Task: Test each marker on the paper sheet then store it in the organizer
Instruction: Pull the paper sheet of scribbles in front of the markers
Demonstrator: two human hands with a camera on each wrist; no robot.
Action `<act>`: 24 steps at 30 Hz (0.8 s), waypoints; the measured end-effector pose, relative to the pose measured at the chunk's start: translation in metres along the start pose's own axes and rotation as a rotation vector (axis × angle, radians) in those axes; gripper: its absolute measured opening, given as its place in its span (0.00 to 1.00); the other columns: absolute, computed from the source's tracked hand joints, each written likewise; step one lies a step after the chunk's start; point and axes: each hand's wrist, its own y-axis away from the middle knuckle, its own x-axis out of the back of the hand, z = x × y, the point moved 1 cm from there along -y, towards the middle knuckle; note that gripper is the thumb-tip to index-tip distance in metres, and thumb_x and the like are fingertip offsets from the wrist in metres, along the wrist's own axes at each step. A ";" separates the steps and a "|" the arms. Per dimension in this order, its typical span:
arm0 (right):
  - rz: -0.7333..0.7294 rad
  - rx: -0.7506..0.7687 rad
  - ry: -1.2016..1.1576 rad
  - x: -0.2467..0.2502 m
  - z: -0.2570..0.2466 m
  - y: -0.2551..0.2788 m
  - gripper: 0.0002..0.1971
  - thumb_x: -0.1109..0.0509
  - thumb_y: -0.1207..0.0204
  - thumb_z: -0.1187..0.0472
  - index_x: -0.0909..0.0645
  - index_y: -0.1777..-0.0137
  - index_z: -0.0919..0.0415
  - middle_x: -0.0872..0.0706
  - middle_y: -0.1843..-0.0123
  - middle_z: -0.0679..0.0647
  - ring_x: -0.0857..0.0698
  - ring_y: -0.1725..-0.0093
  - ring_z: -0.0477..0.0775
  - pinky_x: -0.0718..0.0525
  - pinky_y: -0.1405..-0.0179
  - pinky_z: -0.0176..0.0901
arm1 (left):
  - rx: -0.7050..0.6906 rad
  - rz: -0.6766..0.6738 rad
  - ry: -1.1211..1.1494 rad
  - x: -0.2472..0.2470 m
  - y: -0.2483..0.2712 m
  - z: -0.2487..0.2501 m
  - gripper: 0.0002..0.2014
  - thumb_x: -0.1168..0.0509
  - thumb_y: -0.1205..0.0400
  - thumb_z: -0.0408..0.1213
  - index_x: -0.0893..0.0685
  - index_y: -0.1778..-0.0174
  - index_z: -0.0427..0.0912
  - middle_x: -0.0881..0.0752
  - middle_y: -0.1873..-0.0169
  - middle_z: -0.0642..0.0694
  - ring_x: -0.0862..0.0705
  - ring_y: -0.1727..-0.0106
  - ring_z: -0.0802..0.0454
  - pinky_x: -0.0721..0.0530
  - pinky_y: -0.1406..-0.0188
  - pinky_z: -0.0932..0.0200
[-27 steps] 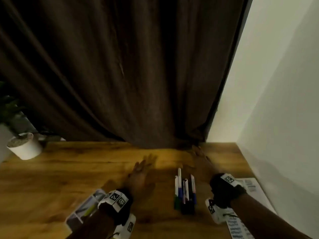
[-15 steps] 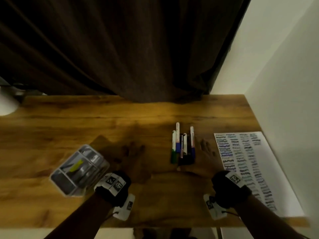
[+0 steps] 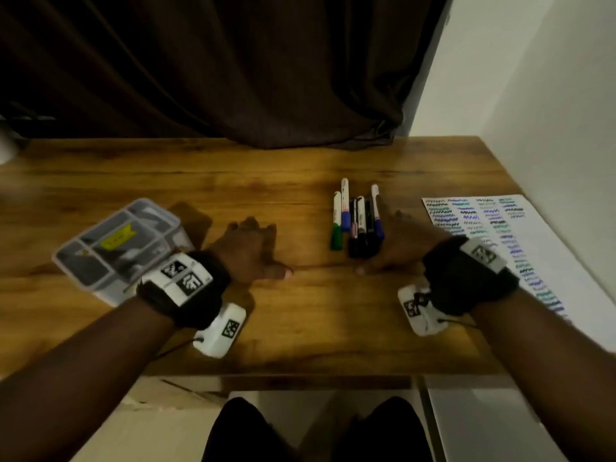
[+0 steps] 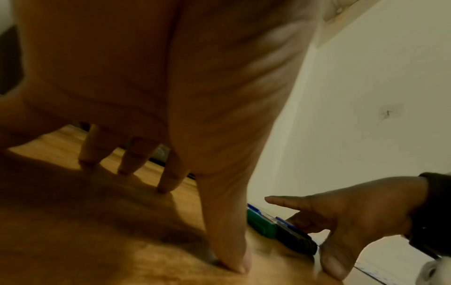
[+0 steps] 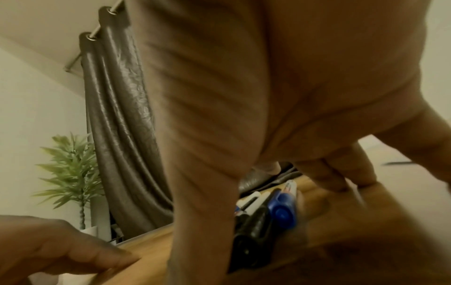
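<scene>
My left hand [image 3: 248, 250] and right hand [image 3: 398, 243] rest flat, fingers spread, gripping nothing. The capped whiteboard markers [image 3: 358, 221] lie bunched mid-desk; the clear plastic organizer [image 3: 116, 248] sits near the left edge, the scribbled white paper sheet [image 3: 493, 235] at the right edge. A careless grab could roll neighbouring markers away.

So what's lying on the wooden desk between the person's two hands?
In the head view, a cluster of markers, beside the right hand; bare wood towards the left hand.
</scene>
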 end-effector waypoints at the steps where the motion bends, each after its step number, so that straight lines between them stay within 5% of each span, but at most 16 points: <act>1: -0.008 0.003 -0.007 0.003 -0.002 0.001 0.77 0.10 0.45 0.38 0.61 0.08 0.54 0.39 0.09 0.61 0.40 0.11 0.69 0.40 0.12 0.66 | -0.007 0.017 -0.010 0.002 0.002 0.001 0.53 0.31 0.26 0.70 0.43 0.11 0.44 0.33 0.19 0.30 0.32 0.20 0.33 0.31 0.20 0.45; 5: -0.068 -0.060 0.028 0.005 -0.015 0.010 0.71 0.12 0.56 0.32 0.41 0.11 0.50 0.28 0.14 0.55 0.29 0.17 0.64 0.32 0.16 0.64 | 0.063 0.019 -0.026 0.007 0.014 0.007 0.48 0.28 0.27 0.69 0.33 0.14 0.48 0.28 0.17 0.44 0.28 0.19 0.41 0.27 0.21 0.49; 8: 0.005 -0.117 0.109 -0.002 -0.022 0.030 0.55 0.11 0.42 0.38 0.33 0.15 0.51 0.21 0.21 0.54 0.22 0.25 0.63 0.25 0.21 0.63 | 0.066 0.039 -0.101 0.009 0.031 0.014 0.40 0.27 0.30 0.70 0.20 0.25 0.51 0.21 0.23 0.49 0.22 0.26 0.44 0.23 0.24 0.45; 12: 0.079 -0.168 0.162 -0.024 -0.024 0.067 0.53 0.15 0.34 0.39 0.37 0.13 0.53 0.22 0.19 0.58 0.21 0.24 0.65 0.21 0.24 0.63 | 0.080 0.011 -0.113 -0.004 0.065 0.033 0.38 0.24 0.28 0.64 0.19 0.24 0.51 0.18 0.29 0.49 0.20 0.30 0.45 0.21 0.29 0.50; 16: 0.126 -0.160 0.097 -0.045 -0.021 0.085 0.59 0.15 0.34 0.38 0.44 0.09 0.54 0.29 0.13 0.58 0.26 0.18 0.66 0.26 0.19 0.64 | 0.093 0.017 -0.125 -0.014 0.086 0.047 0.46 0.26 0.24 0.61 0.34 0.13 0.46 0.25 0.20 0.45 0.24 0.23 0.43 0.25 0.31 0.55; 24: 0.128 -0.142 0.098 -0.046 -0.023 0.070 0.62 0.13 0.40 0.35 0.41 0.10 0.56 0.29 0.13 0.58 0.27 0.17 0.65 0.29 0.16 0.63 | 0.084 0.039 -0.097 -0.015 0.097 0.050 0.47 0.23 0.27 0.62 0.32 0.14 0.47 0.23 0.21 0.46 0.21 0.26 0.43 0.21 0.29 0.52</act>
